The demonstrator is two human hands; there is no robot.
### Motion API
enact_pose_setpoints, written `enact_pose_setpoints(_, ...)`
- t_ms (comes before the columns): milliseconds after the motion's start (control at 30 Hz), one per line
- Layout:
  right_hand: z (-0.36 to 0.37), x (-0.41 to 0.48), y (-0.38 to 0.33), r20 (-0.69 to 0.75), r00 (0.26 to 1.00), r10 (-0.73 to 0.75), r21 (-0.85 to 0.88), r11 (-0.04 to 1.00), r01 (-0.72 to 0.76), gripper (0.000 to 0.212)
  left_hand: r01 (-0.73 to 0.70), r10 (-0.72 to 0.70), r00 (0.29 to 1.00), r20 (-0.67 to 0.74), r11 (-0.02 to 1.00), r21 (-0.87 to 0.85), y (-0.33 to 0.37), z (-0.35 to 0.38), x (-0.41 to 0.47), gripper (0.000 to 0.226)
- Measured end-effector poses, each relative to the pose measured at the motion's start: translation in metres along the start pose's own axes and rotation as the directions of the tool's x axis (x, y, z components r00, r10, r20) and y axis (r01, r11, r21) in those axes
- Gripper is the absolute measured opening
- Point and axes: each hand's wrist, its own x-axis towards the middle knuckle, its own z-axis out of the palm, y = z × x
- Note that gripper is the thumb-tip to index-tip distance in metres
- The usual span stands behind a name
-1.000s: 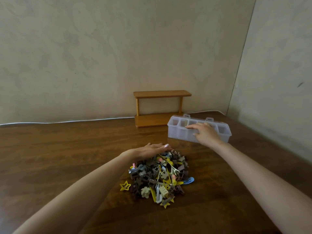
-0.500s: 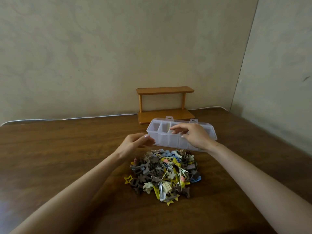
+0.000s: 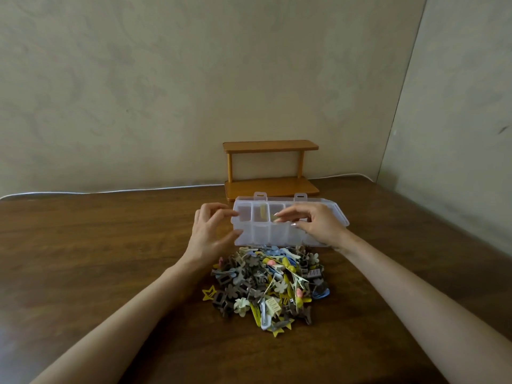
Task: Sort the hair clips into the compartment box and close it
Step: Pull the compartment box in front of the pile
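Note:
A translucent white compartment box [image 3: 259, 234] lies on the table just behind a pile of hair clips [image 3: 266, 284] in brown, yellow, cream, blue and pink. Its lid is down, with two latch tabs on the far side. One beige piece [image 3: 262, 212] shows through the lid in the second compartment. My left hand [image 3: 210, 234] grips the box's left end, thumb at the front corner and fingers at the top edge. My right hand [image 3: 318, 225] lies over the right half of the lid with curled fingers and holds the box.
A small two-tier wooden shelf [image 3: 270, 164] stands against the wall right behind the box. A white cable [image 3: 110, 191] runs along the back edge of the dark wooden table [image 3: 97, 259]. A second wall closes the right side.
My right hand has drawn the box from the right toward the middle, up to the pile. My left hand has left the pile and taken the box's left end.

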Motion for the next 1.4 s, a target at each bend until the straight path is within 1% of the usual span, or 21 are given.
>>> enact_pose_setpoints(67,0.0,0.003,0.0,0.005,1.0,0.011,-0.005,1.0,-0.011,0.038,0.016,-0.017,1.0,0.011,0.996,0.089,-0.002,0.004,0.001,0.027)
enact_pose_setpoints(167,0.003,0.008,0.0,0.037,0.998,0.042,0.022,0.999,-0.043,0.038,0.027,-0.018,0.998,-0.062,0.988,0.15,-0.001,0.005,0.003,0.023)
enact_pose_setpoints(233,0.009,0.008,-0.003,0.047,0.998,0.043,-0.037,0.998,-0.041,0.041,0.039,-0.014,0.992,-0.126,0.98,0.197,-0.004,0.001,0.004,0.019)
enact_pose_setpoints(300,0.017,0.006,-0.004,-0.028,1.0,-0.01,-0.15,0.989,0.006,0.037,0.065,-0.031,0.985,-0.167,0.977,0.202,-0.009,-0.005,0.003,0.018)
enact_pose_setpoints(367,0.023,-0.001,-0.005,-0.099,0.994,-0.052,-0.286,0.958,0.022,0.021,0.084,-0.055,0.985,-0.164,0.981,0.174,-0.014,-0.01,0.001,0.016)
enact_pose_setpoints(400,0.021,-0.005,-0.006,-0.078,0.997,-0.018,-0.352,0.936,-0.01,0.013,0.099,-0.08,0.987,-0.14,0.986,0.133,-0.015,-0.011,0.0,0.013)
enact_pose_setpoints(433,0.018,-0.009,-0.006,-0.013,0.998,0.054,-0.418,0.907,-0.055,0.011,0.119,-0.111,0.988,-0.107,0.991,0.066,-0.015,-0.012,0.001,0.01)
enact_pose_setpoints(500,0.009,-0.016,-0.006,0.139,0.964,0.227,-0.541,0.833,-0.118,0.022,0.151,-0.154,0.987,-0.046,0.987,-0.063,-0.013,-0.014,0.002,0.006)
enact_pose_setpoints(567,0.003,-0.018,-0.006,0.191,0.938,0.289,-0.583,0.802,-0.128,0.027,0.157,-0.161,0.986,-0.038,0.983,-0.089,-0.014,-0.015,0.003,0.007)
enact_pose_setpoints(667,0.002,-0.021,-0.006,0.168,0.939,0.299,-0.604,0.784,-0.141,0.026,0.183,-0.192,0.98,-0.05,0.972,-0.148,-0.017,-0.018,0.003,0.027)
enact_pose_setpoints(700,0.002,-0.023,-0.007,0.152,0.939,0.308,-0.627,0.765,-0.149,0.028,0.19,-0.201,0.978,-0.047,0.966,-0.174,-0.018,-0.019,0.002,0.029)
enact_pose_setpoints(800,0.002,-0.026,-0.008,0.123,0.939,0.321,-0.662,0.731,-0.163,0.03,0.2,-0.214,0.976,-0.038,0.952,-0.232,-0.02,-0.019,-0.001,0.018)
enact_pose_setpoints(867,0.003,-0.027,-0.008,0.121,0.941,0.315,-0.657,0.736,-0.162,0.027,0.189,-0.208,0.977,-0.048,0.949,-0.252,-0.018,-0.018,-0.002,0.007)
enact_pose_setpoints(933,0.004,-0.027,-0.008,0.122,0.947,0.297,-0.649,0.746,-0.15,0.021,0.188,-0.209,0.976,-0.053,0.947,-0.26,-0.019,-0.017,-0.002,0.006)
enact_pose_setpoints(1100,0.007,-0.027,-0.009,0.094,0.966,0.24,-0.63,0.766,-0.129,0.014,0.15,-0.17,0.98,-0.108,0.974,-0.172,-0.02,-0.014,-0.003,0.025)
enact_pose_setpoints(1167,0.006,-0.026,-0.009,0.063,0.976,0.209,-0.623,0.772,-0.126,0.012,0.119,-0.137,0.981,-0.14,0.985,-0.128,-0.018,-0.012,-0.004,0.026)
enact_pose_setpoints(1200,0.004,-0.026,-0.01,0.052,0.977,0.205,-0.588,0.797,-0.136,0.012,0.109,-0.126,0.981,-0.148,0.987,-0.115,-0.018,-0.011,-0.005,0.024)
enact_pose_setpoints(1233,0.001,-0.027,-0.011,0.039,0.978,0.206,-0.508,0.847,-0.158,0.011,0.101,-0.117,0.981,-0.154,0.989,-0.111,-0.017,-0.01,-0.005,0.022)
enact_pose_setpoints(1300,-0.005,-0.027,-0.016,0.0,0.98,0.2,-0.245,0.95,-0.194,0.009,0.09,-0.107,0.981,-0.163,0.99,-0.108,-0.016,-0.009,-0.006,0.019)
enact_pose_setpoints(1333,-0.008,-0.027,-0.018,-0.054,0.983,0.176,-0.136,0.974,-0.182,0.008,0.088,-0.105,0.981,-0.163,0.99,-0.106,-0.016,-0.009,-0.006,0.021)
enact_pose_setpoints(1400,-0.011,-0.027,-0.016,-0.245,0.962,0.12,-0.033,0.991,-0.132,0.005,0.091,-0.107,0.982,-0.156,0.99,-0.104,-0.016,-0.009,-0.006,0.022)
